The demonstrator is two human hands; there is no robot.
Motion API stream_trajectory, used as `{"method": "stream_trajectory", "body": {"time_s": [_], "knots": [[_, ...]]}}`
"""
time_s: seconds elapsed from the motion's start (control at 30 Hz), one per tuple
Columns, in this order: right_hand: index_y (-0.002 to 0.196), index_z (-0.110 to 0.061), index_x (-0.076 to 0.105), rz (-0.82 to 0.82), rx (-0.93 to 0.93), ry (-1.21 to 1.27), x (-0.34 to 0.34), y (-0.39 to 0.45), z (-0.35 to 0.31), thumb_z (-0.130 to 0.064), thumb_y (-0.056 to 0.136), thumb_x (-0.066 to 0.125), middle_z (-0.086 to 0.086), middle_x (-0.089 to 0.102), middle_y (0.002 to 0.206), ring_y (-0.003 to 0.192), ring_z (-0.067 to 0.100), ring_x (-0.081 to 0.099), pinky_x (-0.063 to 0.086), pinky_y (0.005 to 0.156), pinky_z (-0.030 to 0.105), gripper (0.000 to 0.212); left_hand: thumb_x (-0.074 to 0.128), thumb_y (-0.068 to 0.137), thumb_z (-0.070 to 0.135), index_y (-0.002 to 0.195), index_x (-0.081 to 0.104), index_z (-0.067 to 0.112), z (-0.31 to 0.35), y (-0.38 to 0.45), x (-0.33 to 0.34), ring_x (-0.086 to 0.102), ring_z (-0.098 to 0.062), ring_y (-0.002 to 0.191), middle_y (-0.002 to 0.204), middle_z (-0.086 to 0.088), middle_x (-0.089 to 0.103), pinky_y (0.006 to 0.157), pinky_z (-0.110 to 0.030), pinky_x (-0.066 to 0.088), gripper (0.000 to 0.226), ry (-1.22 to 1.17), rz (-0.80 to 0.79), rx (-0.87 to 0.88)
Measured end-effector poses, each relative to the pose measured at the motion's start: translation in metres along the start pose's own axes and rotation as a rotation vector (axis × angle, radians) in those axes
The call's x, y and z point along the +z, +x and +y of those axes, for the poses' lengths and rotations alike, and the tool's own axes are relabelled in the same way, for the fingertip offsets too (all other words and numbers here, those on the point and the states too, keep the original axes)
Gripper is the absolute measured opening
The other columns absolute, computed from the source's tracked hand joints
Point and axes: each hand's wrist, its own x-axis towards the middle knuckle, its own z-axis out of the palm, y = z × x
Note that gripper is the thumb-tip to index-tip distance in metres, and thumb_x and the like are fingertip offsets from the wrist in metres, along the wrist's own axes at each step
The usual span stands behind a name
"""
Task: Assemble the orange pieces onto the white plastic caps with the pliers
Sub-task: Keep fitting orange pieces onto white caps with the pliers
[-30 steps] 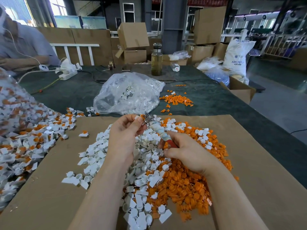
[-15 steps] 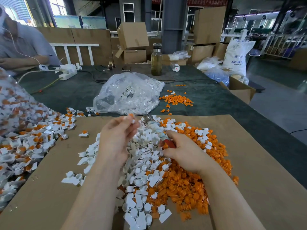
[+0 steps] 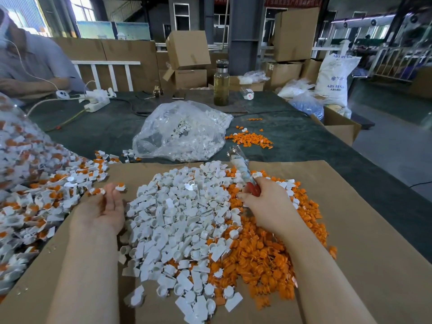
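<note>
A heap of white plastic caps [image 3: 177, 220] lies on brown cardboard [image 3: 350, 265], with a heap of orange pieces [image 3: 264, 258] beside it on the right. My right hand [image 3: 268, 204] grips the red handles of the pliers [image 3: 242, 170], whose wrapped jaws point up and away. My left hand [image 3: 102, 209] is palm up, fingers straight, at the left edge of the white heap. An assembled white cap with an orange piece [image 3: 120, 187] is at its fingertips; whether it touches them I cannot tell. A pile of assembled caps [image 3: 39, 197] covers the left.
A clear bag of white caps [image 3: 184, 132] lies beyond the cardboard, with a small scatter of orange pieces [image 3: 250, 139] to its right. A glass bottle [image 3: 221, 84], a power strip [image 3: 97, 101] and boxes stand further back. Another person [image 3: 28, 59] sits at far left.
My left hand has left the pliers' jaws, swung down and left, and opened palm up beside the assembled pile. The right hand stays on the pliers, tilted more upright.
</note>
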Motion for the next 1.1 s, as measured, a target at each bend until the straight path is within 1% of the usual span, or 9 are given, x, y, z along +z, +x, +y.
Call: {"method": "stream_trajectory", "body": {"time_s": [0.07, 0.2, 0.33, 0.47, 0.53, 0.67, 0.83, 0.97, 1.1], "knots": [[0.076, -0.021, 0.053, 0.052, 0.03, -0.092, 0.0, 0.003, 0.004, -0.028, 0.094, 0.053, -0.002, 0.057, 0.067, 0.056, 0.013, 0.055, 0.037, 0.046, 0.026, 0.019, 0.034, 0.106, 0.007, 0.138, 0.049, 0.012, 0.0, -0.001, 0.0, 0.069, -0.007, 0.097, 0.108, -0.009, 0.069, 0.082, -0.018, 0.057, 0.036, -0.193, -0.013, -0.055], [0.07, -0.021, 0.05, 0.064, 0.072, -0.169, 0.001, 0.005, 0.011, -0.031, 0.093, 0.054, -0.002, 0.055, 0.063, 0.055, 0.012, 0.052, 0.031, 0.046, 0.023, 0.025, 0.039, 0.104, 0.01, 0.134, 0.053, 0.009, 0.0, -0.013, 0.004, 0.069, -0.014, 0.087, 0.113, -0.008, 0.07, 0.075, -0.023, 0.058, 0.032, -0.031, -0.026, -0.044], [0.077, -0.023, 0.054, -0.006, 0.093, -0.281, 0.003, 0.005, 0.013, -0.034, 0.091, 0.056, -0.003, 0.06, 0.071, 0.063, 0.014, 0.059, 0.038, 0.049, 0.025, 0.018, 0.063, 0.095, 0.022, 0.101, 0.068, 0.016, -0.009, -0.03, 0.012, 0.064, -0.003, 0.066, 0.082, 0.005, 0.076, 0.067, -0.021, 0.053, 0.009, 0.663, -0.139, 0.111], [0.08, -0.023, 0.053, 0.002, 0.075, -0.377, 0.008, 0.005, 0.013, -0.031, 0.09, 0.055, -0.005, 0.057, 0.076, 0.066, 0.013, 0.056, 0.036, 0.049, 0.025, 0.013, 0.07, 0.09, 0.028, 0.089, 0.07, 0.028, -0.035, -0.051, 0.016, 0.063, -0.011, 0.084, 0.088, 0.007, 0.072, 0.067, -0.027, 0.043, 0.001, 1.317, -0.377, 0.429], [0.081, -0.024, 0.052, 0.03, 0.042, -0.41, 0.012, 0.004, 0.011, -0.031, 0.089, 0.055, -0.007, 0.055, 0.076, 0.067, 0.013, 0.053, 0.035, 0.049, 0.025, 0.011, 0.07, 0.09, 0.028, 0.095, 0.07, 0.027, -0.049, -0.054, 0.018, 0.062, -0.012, 0.09, 0.098, 0.008, 0.069, 0.073, -0.029, 0.044, 0.005, 1.565, -0.493, 0.549], [0.082, -0.027, 0.05, 0.016, 0.012, -0.433, 0.018, 0.004, 0.008, -0.027, 0.086, 0.056, -0.01, 0.052, 0.074, 0.065, 0.009, 0.051, 0.035, 0.048, 0.024, 0.007, 0.059, 0.096, 0.035, 0.117, 0.065, 0.033, -0.074, -0.049, 0.019, 0.053, -0.023, 0.115, 0.126, 0.0, 0.054, 0.098, -0.039, 0.044, 0.022, 1.98, -0.574, 0.825], [0.081, -0.028, 0.05, -0.006, -0.011, -0.464, 0.021, 0.005, 0.009, -0.027, 0.084, 0.056, -0.01, 0.053, 0.076, 0.067, 0.011, 0.052, 0.036, 0.048, 0.024, 0.006, 0.056, 0.098, 0.03, 0.129, 0.06, 0.03, -0.09, -0.048, 0.012, 0.049, -0.025, 0.114, 0.124, -0.004, 0.052, 0.093, -0.037, 0.045, 0.032, 2.049, -0.647, 0.988], [0.078, -0.029, 0.049, -0.051, -0.015, -0.467, 0.023, 0.006, 0.011, -0.03, 0.086, 0.058, -0.01, 0.052, 0.077, 0.069, 0.011, 0.053, 0.041, 0.051, 0.026, 0.012, 0.06, 0.095, 0.025, 0.116, 0.066, 0.022, -0.09, -0.048, 0.011, 0.055, -0.024, 0.104, 0.114, -0.004, 0.058, 0.087, -0.035, 0.049, 0.021, 1.978, -0.647, 1.023], [0.091, -0.026, 0.056, -0.081, -0.011, -0.489, 0.022, 0.008, 0.012, -0.033, 0.088, 0.057, -0.01, 0.054, 0.081, 0.073, 0.01, 0.055, 0.049, 0.058, 0.027, 0.007, 0.061, 0.094, 0.02, 0.108, 0.067, 0.021, -0.089, -0.048, 0.011, 0.057, -0.022, 0.1, 0.108, -0.003, 0.064, 0.086, -0.034, 0.05, 0.015, 1.982, -0.653, 1.044]]}}
